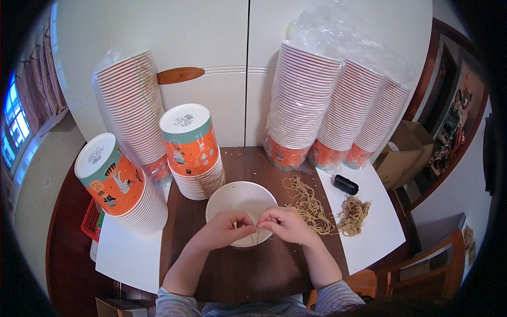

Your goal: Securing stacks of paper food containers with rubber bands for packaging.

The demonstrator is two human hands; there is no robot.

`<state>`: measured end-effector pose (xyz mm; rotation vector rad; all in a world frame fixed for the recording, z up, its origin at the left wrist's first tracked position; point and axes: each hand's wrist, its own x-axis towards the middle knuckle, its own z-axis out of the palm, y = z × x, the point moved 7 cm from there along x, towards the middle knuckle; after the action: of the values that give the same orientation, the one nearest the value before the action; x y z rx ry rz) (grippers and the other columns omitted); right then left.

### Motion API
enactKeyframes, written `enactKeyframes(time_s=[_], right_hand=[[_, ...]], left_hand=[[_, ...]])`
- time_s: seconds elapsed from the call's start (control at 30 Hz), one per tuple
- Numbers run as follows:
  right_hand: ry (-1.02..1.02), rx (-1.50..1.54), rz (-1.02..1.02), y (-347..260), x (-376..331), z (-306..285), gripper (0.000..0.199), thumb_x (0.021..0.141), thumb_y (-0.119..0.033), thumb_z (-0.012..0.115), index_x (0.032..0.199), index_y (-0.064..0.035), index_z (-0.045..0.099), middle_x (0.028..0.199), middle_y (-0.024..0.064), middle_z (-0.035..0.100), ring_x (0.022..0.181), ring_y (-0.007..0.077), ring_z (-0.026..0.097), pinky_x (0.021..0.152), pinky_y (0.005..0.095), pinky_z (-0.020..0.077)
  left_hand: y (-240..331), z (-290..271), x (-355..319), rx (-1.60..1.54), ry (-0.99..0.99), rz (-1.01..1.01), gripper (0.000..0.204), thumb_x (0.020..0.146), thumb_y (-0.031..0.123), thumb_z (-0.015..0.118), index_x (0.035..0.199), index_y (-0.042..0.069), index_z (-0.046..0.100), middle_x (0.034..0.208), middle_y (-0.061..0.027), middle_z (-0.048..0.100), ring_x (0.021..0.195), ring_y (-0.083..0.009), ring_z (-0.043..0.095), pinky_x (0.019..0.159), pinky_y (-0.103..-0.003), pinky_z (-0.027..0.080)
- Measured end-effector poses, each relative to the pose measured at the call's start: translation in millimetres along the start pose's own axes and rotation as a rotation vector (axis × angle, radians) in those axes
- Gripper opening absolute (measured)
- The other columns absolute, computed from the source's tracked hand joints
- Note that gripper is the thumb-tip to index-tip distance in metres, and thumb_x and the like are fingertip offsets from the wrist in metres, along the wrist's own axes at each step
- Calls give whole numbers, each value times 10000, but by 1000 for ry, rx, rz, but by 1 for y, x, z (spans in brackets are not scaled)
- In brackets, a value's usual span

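Both my hands meet over a white paper bucket, which stands with its open mouth up at the near middle of the table. My left hand is closed in a pinch, and my right hand pinches right beside it. Between the fingertips runs a thin pale string, its ends hanging down in front of the bucket. Just right of my right hand lies a loose tangle of tan strings. Farther right is a second, tighter heap of strings.
Upside-down stacks of orange-and-green paper buckets stand at left, with a wrapped stack behind. Several plastic-wrapped stacks stand at back right. A black case lies by the strings. A wooden chair and cardboard box are at right.
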<state>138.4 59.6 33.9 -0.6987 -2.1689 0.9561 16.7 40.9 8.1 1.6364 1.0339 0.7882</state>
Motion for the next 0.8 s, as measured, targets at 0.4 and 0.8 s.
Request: enactKeyframes(time_s=[0.4,0.8], right_hand=[[-144,-13,22,6,-1,9,99,795,-154,574,832,-65,553,701,72,613,634,203,616,561,290,468],[-72,19,75,8,1,10,106,810,-161,552,852,-63,551,721,96,600,658,242,608,577,308,462]], left_hand=[[-4,-15,1,-245,120,38,72,787,102,577,826,45,597,692,9,590,649,-32,502,597,-182,395],[-2,-5,-3,-111,38,15,65,800,61,547,850,22,563,668,30,535,622,-32,474,564,-182,388]])
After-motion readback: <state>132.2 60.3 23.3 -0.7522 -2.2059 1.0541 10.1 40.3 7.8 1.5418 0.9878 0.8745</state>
